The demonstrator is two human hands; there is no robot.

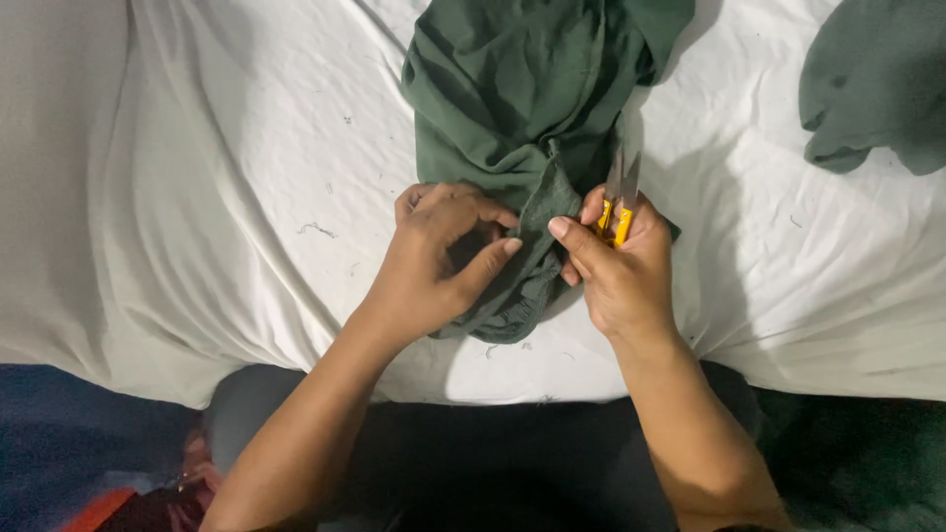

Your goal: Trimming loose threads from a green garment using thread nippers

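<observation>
On the white bedsheet, your left hand pinches the bunched dark green cloth garment while your right hand grips yellow-handled thread snips, whose blades could nick fabric

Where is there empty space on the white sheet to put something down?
The white sheet is bare left of the left hand. Another bare patch lies right of the right hand, below the second green cloth. It's crowded around the green garment.

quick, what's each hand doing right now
Left hand: closed, pinching a fold of the green garment.
Right hand: closed on yellow-handled snips, thumb also on the garment.
</observation>
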